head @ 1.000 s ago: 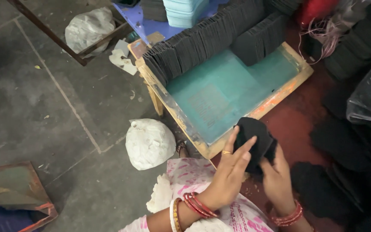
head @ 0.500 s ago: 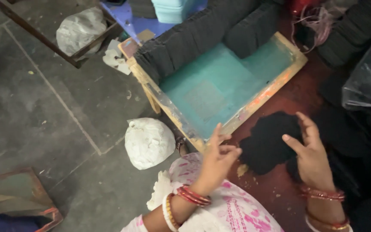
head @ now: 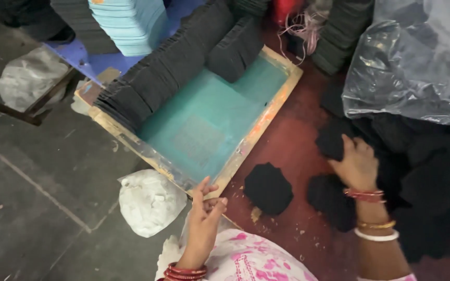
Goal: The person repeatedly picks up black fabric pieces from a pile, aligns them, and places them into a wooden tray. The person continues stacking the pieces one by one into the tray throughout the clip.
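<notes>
Two hands at work. Left hand (head: 204, 208) empty, fingers loosely curled, beside wooden screen frame (head: 246, 145). One black fabric piece (head: 267, 187) lies flat between the hands. Right hand (head: 358, 164) closes on another from black pile (head: 433, 171); many rows already stacked (head: 167, 67) beyond.

Red floor (head: 292, 151) free btwn wooden frame (head: 266, 117) & black fabric pile (head: 423, 166)
</notes>
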